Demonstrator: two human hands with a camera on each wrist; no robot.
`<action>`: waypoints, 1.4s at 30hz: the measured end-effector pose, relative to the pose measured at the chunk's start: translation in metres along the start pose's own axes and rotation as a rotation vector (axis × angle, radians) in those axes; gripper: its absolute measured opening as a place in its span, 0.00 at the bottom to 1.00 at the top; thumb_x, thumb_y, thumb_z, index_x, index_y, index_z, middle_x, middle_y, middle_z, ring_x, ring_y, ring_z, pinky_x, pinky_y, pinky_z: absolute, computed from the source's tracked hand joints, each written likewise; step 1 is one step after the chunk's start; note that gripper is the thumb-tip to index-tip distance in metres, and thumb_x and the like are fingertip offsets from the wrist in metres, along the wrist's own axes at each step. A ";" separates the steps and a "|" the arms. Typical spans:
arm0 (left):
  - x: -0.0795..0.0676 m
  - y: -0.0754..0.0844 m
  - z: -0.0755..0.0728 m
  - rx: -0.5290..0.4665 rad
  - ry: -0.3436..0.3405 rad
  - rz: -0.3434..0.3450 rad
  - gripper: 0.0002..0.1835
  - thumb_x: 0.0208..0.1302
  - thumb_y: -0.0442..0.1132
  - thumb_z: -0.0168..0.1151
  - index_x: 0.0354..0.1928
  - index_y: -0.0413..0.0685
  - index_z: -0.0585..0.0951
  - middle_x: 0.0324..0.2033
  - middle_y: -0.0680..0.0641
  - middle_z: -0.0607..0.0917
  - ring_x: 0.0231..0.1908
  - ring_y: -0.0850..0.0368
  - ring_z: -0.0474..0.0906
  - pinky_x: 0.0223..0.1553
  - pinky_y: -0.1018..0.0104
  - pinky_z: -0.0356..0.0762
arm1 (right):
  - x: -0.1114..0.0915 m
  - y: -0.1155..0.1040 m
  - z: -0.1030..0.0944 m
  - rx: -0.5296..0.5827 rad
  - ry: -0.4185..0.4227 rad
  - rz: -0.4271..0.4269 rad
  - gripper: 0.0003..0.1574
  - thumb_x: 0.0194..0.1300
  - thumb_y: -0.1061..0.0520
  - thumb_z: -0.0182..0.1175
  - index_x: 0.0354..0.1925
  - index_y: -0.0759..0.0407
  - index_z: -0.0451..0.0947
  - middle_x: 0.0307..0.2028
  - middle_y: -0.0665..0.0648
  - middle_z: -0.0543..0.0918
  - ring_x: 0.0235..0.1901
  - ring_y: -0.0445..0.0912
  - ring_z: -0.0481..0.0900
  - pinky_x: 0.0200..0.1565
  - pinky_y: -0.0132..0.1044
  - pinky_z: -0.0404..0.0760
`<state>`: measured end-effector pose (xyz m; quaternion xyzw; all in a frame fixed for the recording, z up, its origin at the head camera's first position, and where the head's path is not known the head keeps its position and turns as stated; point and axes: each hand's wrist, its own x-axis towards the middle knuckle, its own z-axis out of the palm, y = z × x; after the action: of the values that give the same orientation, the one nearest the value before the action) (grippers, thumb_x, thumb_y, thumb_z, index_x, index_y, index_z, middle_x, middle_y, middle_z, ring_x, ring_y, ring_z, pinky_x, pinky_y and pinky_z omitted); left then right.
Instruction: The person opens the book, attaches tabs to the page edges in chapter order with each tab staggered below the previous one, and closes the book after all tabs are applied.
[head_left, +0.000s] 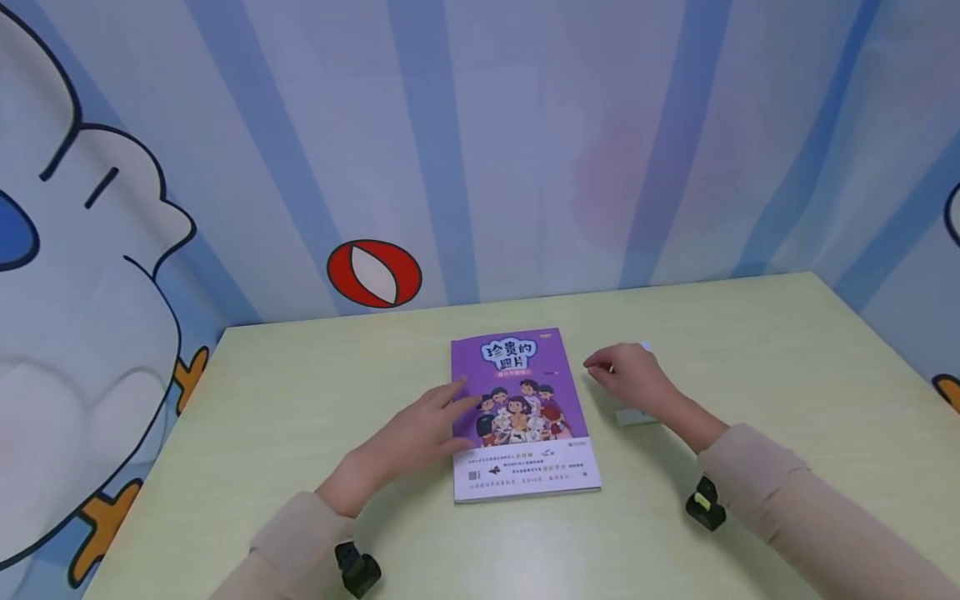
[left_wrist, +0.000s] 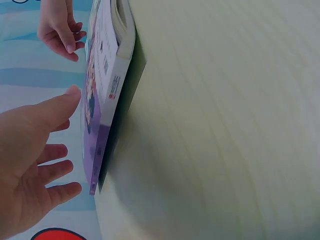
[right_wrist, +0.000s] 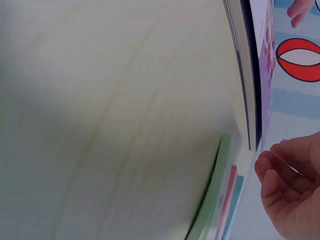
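A purple book (head_left: 542,364) with a white lower band and a cartoon group on its cover lies face up on the table. My left hand (head_left: 422,429) is over its left edge with fingers spread; in the left wrist view its fingers are straight and grip nothing. Right of the book, my right hand (head_left: 633,379) hovers with loosely bent fingers and holds nothing visible. Under that hand is a pale, flat item (head_left: 633,417), mostly hidden; the right wrist view shows its green edge (right_wrist: 214,197) with red and teal strips behind.
The pale wooden table (head_left: 300,383) meets a blue striped backdrop (head_left: 510,167) with cartoon figures. A red and white ball (head_left: 375,273) is printed on it. Small black devices, one of them a camera (head_left: 707,504), are worn at both wrists.
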<state>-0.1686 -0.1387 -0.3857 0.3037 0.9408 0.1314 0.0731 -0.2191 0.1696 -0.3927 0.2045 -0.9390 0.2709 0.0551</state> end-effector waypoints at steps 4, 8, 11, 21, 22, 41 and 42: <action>0.004 0.004 0.006 -0.021 -0.010 0.040 0.32 0.64 0.50 0.58 0.67 0.47 0.65 0.69 0.40 0.57 0.68 0.45 0.53 0.63 0.52 0.59 | 0.003 -0.004 0.007 0.046 -0.024 0.064 0.10 0.61 0.65 0.58 0.38 0.72 0.82 0.31 0.63 0.84 0.27 0.47 0.77 0.32 0.40 0.78; 0.007 0.008 0.009 -0.043 -0.022 0.063 0.33 0.64 0.50 0.58 0.68 0.46 0.63 0.69 0.39 0.57 0.68 0.43 0.53 0.63 0.51 0.59 | 0.004 -0.008 0.013 0.087 -0.078 0.157 0.12 0.62 0.63 0.58 0.40 0.71 0.81 0.33 0.62 0.83 0.28 0.46 0.76 0.33 0.38 0.78; 0.010 0.011 0.010 -0.033 -0.034 0.070 0.33 0.65 0.50 0.57 0.68 0.44 0.63 0.68 0.39 0.57 0.67 0.43 0.54 0.63 0.51 0.59 | 0.004 -0.010 0.016 0.116 -0.109 0.205 0.13 0.63 0.61 0.58 0.42 0.70 0.81 0.33 0.60 0.83 0.28 0.45 0.74 0.30 0.35 0.76; 0.015 0.015 0.014 0.000 -0.053 0.080 0.33 0.66 0.51 0.55 0.67 0.41 0.64 0.67 0.37 0.60 0.66 0.43 0.57 0.63 0.54 0.60 | 0.003 -0.016 0.021 0.177 -0.122 0.316 0.17 0.63 0.58 0.59 0.44 0.71 0.80 0.32 0.60 0.82 0.24 0.44 0.74 0.25 0.33 0.74; 0.015 0.015 0.015 0.002 -0.051 0.083 0.33 0.66 0.51 0.55 0.67 0.41 0.64 0.67 0.37 0.61 0.66 0.43 0.57 0.63 0.54 0.60 | 0.003 -0.017 0.021 0.181 -0.126 0.320 0.17 0.63 0.58 0.59 0.44 0.71 0.80 0.32 0.60 0.82 0.25 0.44 0.74 0.25 0.33 0.74; 0.014 0.019 0.016 0.021 -0.057 0.068 0.32 0.66 0.51 0.55 0.66 0.41 0.65 0.67 0.37 0.61 0.66 0.44 0.57 0.62 0.55 0.60 | 0.003 -0.017 0.026 0.317 -0.100 0.439 0.16 0.61 0.61 0.60 0.44 0.72 0.79 0.32 0.60 0.82 0.25 0.44 0.76 0.28 0.33 0.77; 0.014 0.020 0.016 0.022 -0.057 0.068 0.32 0.66 0.51 0.55 0.66 0.41 0.65 0.67 0.37 0.61 0.66 0.44 0.57 0.62 0.55 0.60 | 0.003 -0.017 0.026 0.321 -0.098 0.440 0.15 0.61 0.61 0.60 0.44 0.71 0.79 0.32 0.60 0.82 0.26 0.44 0.76 0.28 0.33 0.77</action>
<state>-0.1654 -0.1120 -0.3965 0.3398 0.9290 0.1147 0.0918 -0.2149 0.1417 -0.4059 0.0144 -0.9076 0.4113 -0.0835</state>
